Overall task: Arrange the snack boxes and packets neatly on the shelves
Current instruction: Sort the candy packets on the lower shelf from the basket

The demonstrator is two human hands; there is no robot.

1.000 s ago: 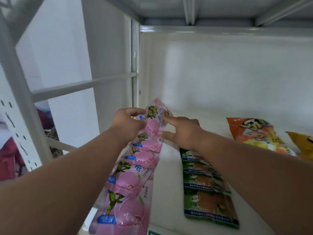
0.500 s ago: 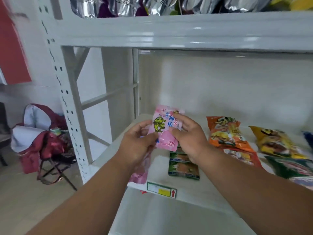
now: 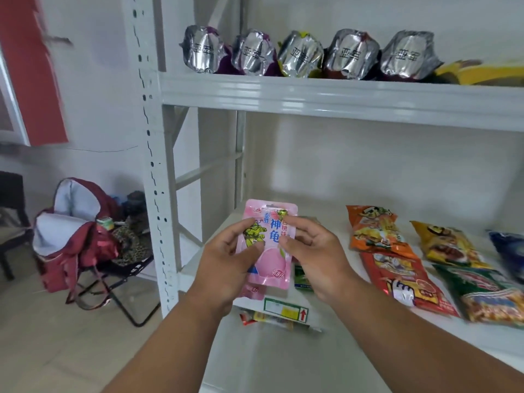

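Note:
Both hands hold a pink peach-printed packet strip (image 3: pixel 270 248) upright in front of the middle shelf (image 3: pixel 286 310). My left hand (image 3: pixel 229 265) pinches its left edge, and my right hand (image 3: pixel 314 256) pinches its right edge. The rest of the strip hangs folded behind and below the top packet. A green packet strip (image 3: pixel 302 276) lies on the shelf, mostly hidden behind my right hand. Further right lie orange (image 3: pixel 374 228), red (image 3: pixel 402 279), yellow (image 3: pixel 448 242) and green (image 3: pixel 487 296) snack bags.
Several silver foil bags (image 3: pixel 303 55) stand in a row on the upper shelf (image 3: pixel 312 95). The white perforated upright (image 3: pixel 154 171) rises at left. Beyond it a folding stool holds a maroon coat (image 3: pixel 76 236). Small wrappers (image 3: pixel 255 317) peek out under the shelf edge.
My view pulled back and up from inside the shelf, revealing the upper shelf. The pink strip was lifted off the shelf and gathered upright between both hands.

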